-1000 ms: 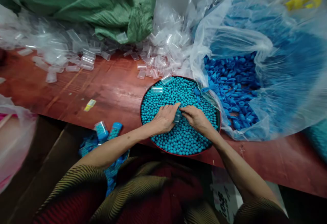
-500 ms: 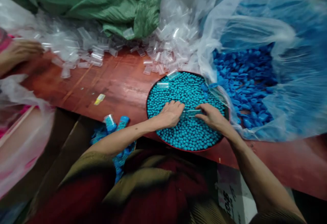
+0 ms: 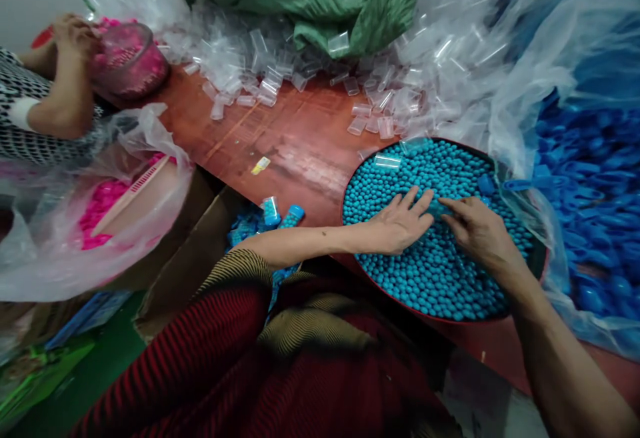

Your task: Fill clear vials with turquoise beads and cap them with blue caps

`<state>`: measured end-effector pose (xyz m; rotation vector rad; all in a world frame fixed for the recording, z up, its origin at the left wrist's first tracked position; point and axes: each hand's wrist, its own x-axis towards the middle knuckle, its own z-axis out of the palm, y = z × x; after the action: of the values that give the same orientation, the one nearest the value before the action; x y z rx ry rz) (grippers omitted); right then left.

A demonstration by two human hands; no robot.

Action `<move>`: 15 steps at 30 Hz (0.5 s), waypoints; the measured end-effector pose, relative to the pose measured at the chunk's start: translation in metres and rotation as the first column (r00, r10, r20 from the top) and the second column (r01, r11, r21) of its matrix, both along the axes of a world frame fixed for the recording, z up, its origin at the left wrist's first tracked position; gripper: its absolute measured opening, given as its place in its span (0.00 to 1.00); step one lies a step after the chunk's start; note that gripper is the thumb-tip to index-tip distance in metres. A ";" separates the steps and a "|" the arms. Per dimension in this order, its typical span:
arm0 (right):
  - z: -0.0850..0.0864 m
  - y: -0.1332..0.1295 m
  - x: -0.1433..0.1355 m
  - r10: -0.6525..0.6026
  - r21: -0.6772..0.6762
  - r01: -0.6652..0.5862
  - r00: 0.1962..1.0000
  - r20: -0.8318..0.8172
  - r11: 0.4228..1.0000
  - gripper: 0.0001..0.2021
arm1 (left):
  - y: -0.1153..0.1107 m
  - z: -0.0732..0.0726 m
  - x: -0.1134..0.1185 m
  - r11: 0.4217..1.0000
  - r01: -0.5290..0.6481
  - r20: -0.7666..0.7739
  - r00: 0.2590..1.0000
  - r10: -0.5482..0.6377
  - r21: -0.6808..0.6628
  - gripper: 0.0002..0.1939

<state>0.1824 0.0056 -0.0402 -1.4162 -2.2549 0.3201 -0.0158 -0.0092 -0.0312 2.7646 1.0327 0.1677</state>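
A round basin (image 3: 344,206) with a dark red rim is full of small blue balls (image 3: 425,291). Over the middle of them, my left hand (image 3: 403,225) lies palm down with its fingers stretched and spread. Facing it from the right, my right hand (image 3: 477,228) has thumb and index finger closed around the end of a clear plastic tube (image 3: 437,210). Most of that tube is hidden by the fingers and hard to see against the balls. Another clear tube (image 3: 388,162) rests on the balls near the far left of the basin.
Loose clear tubes (image 3: 270,85) are heaped along the back, under a green sack (image 3: 320,5). Blue plastic caps (image 3: 580,185) fill a bag at right. Filled tubes (image 3: 293,217) lie near my left forearm. A co-worker's hands (image 3: 75,38) are beside a pink-filled bowl (image 3: 133,58).
The view has swung left, bringing the co-worker and pink bowl into sight. My left hand has gone from curled at the tube to spread fingers; my right hand still grips the tube's end.
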 end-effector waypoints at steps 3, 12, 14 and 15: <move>-0.001 -0.004 -0.011 0.066 -0.018 -0.066 0.997 -0.034 0.998 0.17 | 0.001 -0.003 0.002 0.999 0.012 0.009 1.000 -0.012 0.045 0.22; 0.025 -0.012 -0.004 -0.130 -0.049 0.124 0.980 -0.152 0.991 0.16 | 0.000 0.010 0.005 1.000 0.023 -0.035 0.999 -0.023 0.016 0.23; 0.060 -0.008 -0.024 -0.184 -0.046 0.179 0.946 -0.266 0.983 0.20 | -0.003 0.015 0.005 0.999 0.036 -0.028 0.999 -0.036 -0.018 0.24; 0.078 -0.008 -0.043 -0.173 -0.082 0.154 0.931 -0.322 0.985 0.21 | -0.004 0.016 0.005 0.998 0.004 -0.024 1.000 -0.006 -0.056 0.24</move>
<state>0.1391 -0.0028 0.0374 -1.4469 -1.8605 0.5253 -0.0104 -0.0133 -0.0151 2.7254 1.0203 0.1030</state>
